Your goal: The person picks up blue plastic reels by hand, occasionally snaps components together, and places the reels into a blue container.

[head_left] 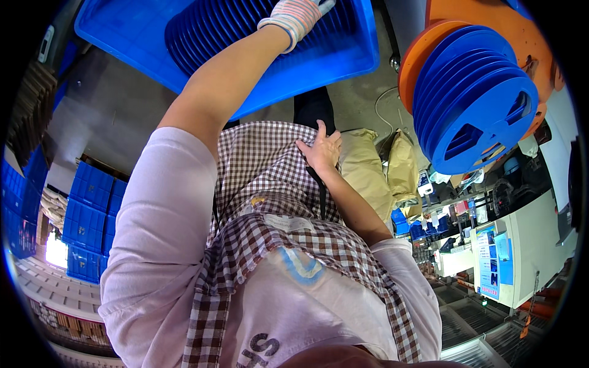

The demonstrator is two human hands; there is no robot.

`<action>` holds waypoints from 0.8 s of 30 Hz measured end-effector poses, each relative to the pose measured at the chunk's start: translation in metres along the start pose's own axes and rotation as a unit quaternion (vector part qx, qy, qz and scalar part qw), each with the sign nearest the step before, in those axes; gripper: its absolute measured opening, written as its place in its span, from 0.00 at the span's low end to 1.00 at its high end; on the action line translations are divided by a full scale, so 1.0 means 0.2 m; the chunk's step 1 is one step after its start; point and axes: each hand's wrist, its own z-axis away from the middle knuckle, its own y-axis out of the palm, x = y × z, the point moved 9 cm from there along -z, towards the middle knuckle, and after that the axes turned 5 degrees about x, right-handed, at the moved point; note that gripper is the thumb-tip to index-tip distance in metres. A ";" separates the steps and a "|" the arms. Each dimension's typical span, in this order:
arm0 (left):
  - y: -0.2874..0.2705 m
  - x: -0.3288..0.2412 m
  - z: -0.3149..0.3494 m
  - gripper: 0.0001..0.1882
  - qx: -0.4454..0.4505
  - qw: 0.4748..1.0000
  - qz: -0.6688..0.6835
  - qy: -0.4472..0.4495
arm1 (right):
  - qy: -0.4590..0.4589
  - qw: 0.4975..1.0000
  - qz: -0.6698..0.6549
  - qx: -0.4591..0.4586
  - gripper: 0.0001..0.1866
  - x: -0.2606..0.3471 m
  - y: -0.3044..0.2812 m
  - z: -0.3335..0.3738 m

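Observation:
My left hand [297, 19], in a white and striped knit glove, reaches over a row of dark blue ribbed discs [208, 37], which look like plastic reels. They stand on edge, packed side by side in a blue plastic bin [123, 27]. The visible gloved fingers stretch out over the discs; the rest are cut off by the top edge, so contact is unclear. My bare right hand [322, 150] rests at my thigh against the brown-and-white checked apron [264, 147], fingers spread and nothing in it.
On the right, several blue reels [481, 122] hang stacked beside an orange disc [423, 67] on an orange machine [491, 18]. Tan sacks [362, 168] stand on the floor near my right arm. Blue crates [86, 224] are piled at the left. A whitish cabinet [540, 245] stands far right.

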 end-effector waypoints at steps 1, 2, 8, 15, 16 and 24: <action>0.00 0.00 0.00 0.25 -0.002 1.000 -0.002 0.002 | 0.001 1.000 0.000 0.003 0.47 0.00 0.00 0.00; 0.00 0.01 0.01 0.25 -0.005 1.000 -0.004 0.003 | 0.000 1.000 -0.001 0.001 0.47 0.00 0.00 0.00; -0.01 0.01 0.01 0.25 -0.002 1.000 0.001 0.002 | -0.003 1.000 -0.006 -0.009 0.46 -0.01 0.01 0.00; -0.12 0.31 0.17 0.27 -0.224 0.945 0.238 -0.004 | 0.004 0.999 -0.033 -0.006 0.46 -0.01 0.02 0.00; -0.06 0.42 0.17 0.27 -0.231 0.945 0.224 -0.062 | 0.002 0.999 -0.041 -0.007 0.45 -0.01 0.03 0.01; 0.27 0.89 -0.14 0.34 -0.048 0.908 0.340 -0.241 | -0.044 0.995 -0.065 -0.055 0.43 0.00 -0.03 0.07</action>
